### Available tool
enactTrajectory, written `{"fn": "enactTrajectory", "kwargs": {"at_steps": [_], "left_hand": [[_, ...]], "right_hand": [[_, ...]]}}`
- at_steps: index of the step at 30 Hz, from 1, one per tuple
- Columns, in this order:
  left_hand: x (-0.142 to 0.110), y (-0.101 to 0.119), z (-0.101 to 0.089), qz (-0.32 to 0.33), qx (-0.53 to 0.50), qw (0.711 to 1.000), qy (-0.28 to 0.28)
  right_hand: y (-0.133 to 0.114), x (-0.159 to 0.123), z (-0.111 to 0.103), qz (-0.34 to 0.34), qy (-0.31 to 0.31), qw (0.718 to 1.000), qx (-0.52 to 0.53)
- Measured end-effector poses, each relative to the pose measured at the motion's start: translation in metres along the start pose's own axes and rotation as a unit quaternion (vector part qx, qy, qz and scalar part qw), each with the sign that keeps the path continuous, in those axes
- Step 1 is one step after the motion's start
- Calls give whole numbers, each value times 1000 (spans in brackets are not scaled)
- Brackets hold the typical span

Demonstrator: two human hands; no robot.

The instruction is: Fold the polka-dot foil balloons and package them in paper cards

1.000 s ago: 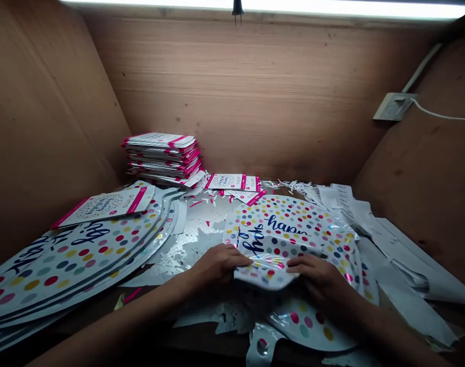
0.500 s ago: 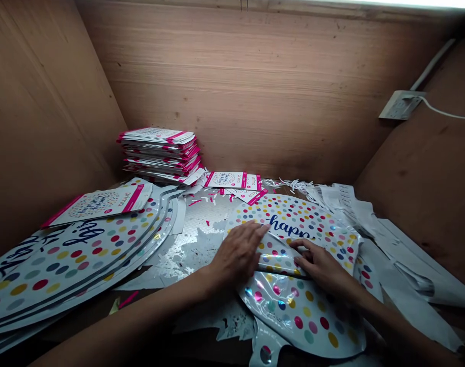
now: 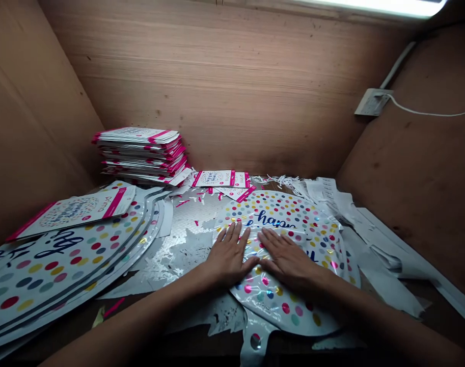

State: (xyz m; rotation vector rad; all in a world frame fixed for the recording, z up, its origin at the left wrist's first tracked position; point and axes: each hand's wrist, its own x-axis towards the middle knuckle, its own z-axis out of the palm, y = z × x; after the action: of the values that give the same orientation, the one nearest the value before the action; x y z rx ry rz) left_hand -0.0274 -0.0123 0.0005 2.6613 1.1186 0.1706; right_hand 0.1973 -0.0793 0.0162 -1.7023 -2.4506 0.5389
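Three plywood walls [image 3: 217, 76]: enclose the work area at left, back and right.
Dotted sheet pile [image 3: 110, 250]: at left, several layers, curved edges fanned toward the middle.
Dotted foil sheet [image 3: 272, 300]: flat on the work surface in front of the person, right of the pile, beneath both hands (dark blue lettering shows beyond the fingertips).
White paper offcuts [image 3: 396, 290]: right of the foil sheet, strips overlapping and partly curled.
Card stack [image 3: 140, 153]: against the back wall at left, pink-edged, uneven sides.
Single card [image 3: 74, 211]: resting on the dotted sheet pile.
Left hand [image 3: 230, 255]: palm down on the foil sheet, fingers spread wide, nothing gripped.
Right hand [image 3: 289, 257]: palm down beside the left, fingers extended and closer together, nothing gripped (thumb tips meet or nearly meet).
Loose cards [image 3: 215, 178]: overlapping, just right of the card stack.
Wall socket [image 3: 372, 102]: on the right, white cable attached.
Holed tab [image 3: 251, 351]: at the foil sheet's near edge, pointing toward the person.
Pink strip [image 3: 113, 307]: near the pile's front edge.
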Motion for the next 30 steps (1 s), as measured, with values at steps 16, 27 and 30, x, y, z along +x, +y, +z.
{"fn": "enactTrajectory", "kwargs": {"at_steps": [16, 27, 30], "left_hand": [[-10, 4, -34, 275, -82, 954, -91], [-90, 32, -39, 300, -71, 950, -40], [-109, 33, -33, 256, -109, 960, -32]], "right_hand": [[-28, -111, -9, -152, 31, 988, 17], [-37, -114, 30, -206, 58, 977, -9], [-34, -114, 30, -183, 95, 974, 94]]}}
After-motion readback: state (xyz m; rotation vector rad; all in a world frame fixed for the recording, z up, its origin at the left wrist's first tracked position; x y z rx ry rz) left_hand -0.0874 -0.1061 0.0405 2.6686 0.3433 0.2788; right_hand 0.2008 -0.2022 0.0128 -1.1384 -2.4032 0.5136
